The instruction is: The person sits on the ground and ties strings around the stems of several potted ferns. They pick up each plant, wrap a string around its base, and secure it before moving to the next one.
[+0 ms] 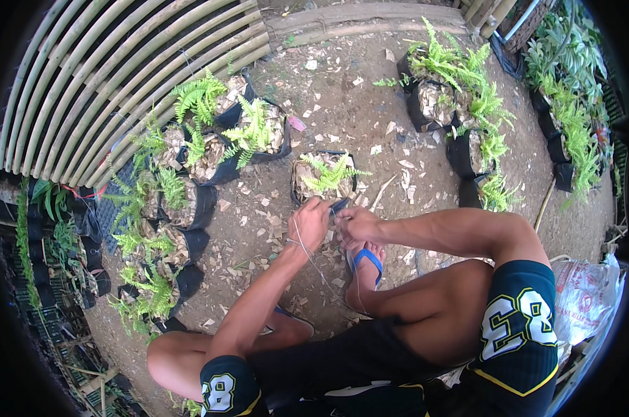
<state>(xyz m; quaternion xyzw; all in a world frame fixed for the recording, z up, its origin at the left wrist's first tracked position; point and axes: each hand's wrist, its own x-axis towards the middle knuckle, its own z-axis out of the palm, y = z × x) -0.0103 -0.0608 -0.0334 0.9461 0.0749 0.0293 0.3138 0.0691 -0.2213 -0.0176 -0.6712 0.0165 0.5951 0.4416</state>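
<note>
A small green fern [326, 172] grows in a black plastic plant bag [356, 183] filled with pale chips, on the ground before me. My left hand [309, 224] is closed at the bag's near side. Close beside it, my right hand [357, 225] is closed too, fingers bent inward. Between the two hands shows a short dark piece of plastic [338, 206], which looks like part of the bag's near rim; the fingertips are partly hidden. A thin pale string [320, 272] runs from my left wrist down toward my right foot.
Bagged ferns [189, 198] cluster on the left beside a bamboo slat panel [130, 76]. More bagged ferns [467, 111] stand at the right, with a further row beyond. A white plastic sack [584, 295] lies near my right elbow. Pale chips litter the soil.
</note>
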